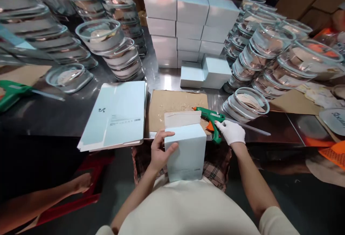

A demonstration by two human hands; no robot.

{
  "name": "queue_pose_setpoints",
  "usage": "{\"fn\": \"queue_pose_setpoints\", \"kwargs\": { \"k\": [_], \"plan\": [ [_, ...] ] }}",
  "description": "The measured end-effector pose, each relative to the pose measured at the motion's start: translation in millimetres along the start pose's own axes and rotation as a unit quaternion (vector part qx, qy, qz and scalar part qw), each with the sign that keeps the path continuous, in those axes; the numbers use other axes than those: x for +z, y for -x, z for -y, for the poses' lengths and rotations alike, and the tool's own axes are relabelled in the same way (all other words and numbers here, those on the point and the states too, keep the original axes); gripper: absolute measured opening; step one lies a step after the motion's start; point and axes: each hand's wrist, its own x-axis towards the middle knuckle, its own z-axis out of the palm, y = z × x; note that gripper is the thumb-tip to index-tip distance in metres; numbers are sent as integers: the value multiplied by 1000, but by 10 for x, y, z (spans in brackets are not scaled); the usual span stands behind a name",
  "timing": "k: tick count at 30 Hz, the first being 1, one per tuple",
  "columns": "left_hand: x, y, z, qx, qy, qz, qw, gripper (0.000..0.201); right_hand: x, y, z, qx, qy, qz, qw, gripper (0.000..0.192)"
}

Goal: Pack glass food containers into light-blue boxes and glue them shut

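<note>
A bare left hand [159,152] grips the side of a pale blue box [185,152], fingers curled on its top edge and thumb along its face; the box stands at the table [54,116] edge, its flap [182,119] raised. At 3 o'clock from the box, the gloved right hand [231,132] closes around a green glue gun [211,118] lying on cardboard [167,107]. Flat cartons [115,116] lie at 9 o'clock, finished boxes [188,19] stacked at 12, glass bowls [113,48] on both sides.

Pale blue box [185,152] upright, flap open, green glue gun [210,118] on cardboard
</note>
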Motion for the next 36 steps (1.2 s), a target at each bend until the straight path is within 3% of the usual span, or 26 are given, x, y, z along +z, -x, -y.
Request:
{"fn": "queue_pose_setpoints", "kwargs": {
  "k": [2,4,6,9,12,15,17,21,24,26,28,30,31,33,34,36],
  "plan": [
    [39,7,24,3,7,16,1000,44,56,151,148,-80,-52,-3,995,35],
    [97,30,42,14,18,22,999,44,197,303,280,-128,-153,107,974,53],
    [159,66,55,15,40,13,999,46,338,409,340,-126,-232,216,940,64],
    [221,112,87,-14,110,-25,994,54,390,470,280,-155,-267,276,910,76],
    [210,115,136,-24,180,-38,983,71,258,469,183,-300,-186,353,867,82],
    [153,99,166,9,169,-22,985,56,134,464,193,-446,-53,355,820,56],
    [119,99,162,30,133,0,991,44,119,459,237,-497,-2,353,793,44],
    [91,128,109,26,107,32,993,53,186,426,241,-525,6,374,764,37],
    [59,127,54,13,118,37,992,48,191,421,96,-498,-24,359,789,44],
    [29,81,4,10,115,-6,993,43,141,477,-60,-423,-89,311,846,77],
    [23,0,-59,10,133,-130,983,37,87,610,-226,-323,-171,236,900,107],
    [67,-88,-115,16,186,-265,946,36,90,801,-359,-247,-210,205,923,120],
    [110,-121,-132,18,220,-300,928,37,123,896,-402,-226,-216,206,927,122],
    [213,-144,-130,13,274,-292,916,40,220,1030,-436,-202,-236,186,932,122],
    [259,-131,-113,1,286,-261,922,41,258,1053,-427,-199,-255,141,936,118],
    [297,-78,-73,-27,252,-180,951,42,250,1009,-369,-208,-286,-23,935,100]
  ]
}}
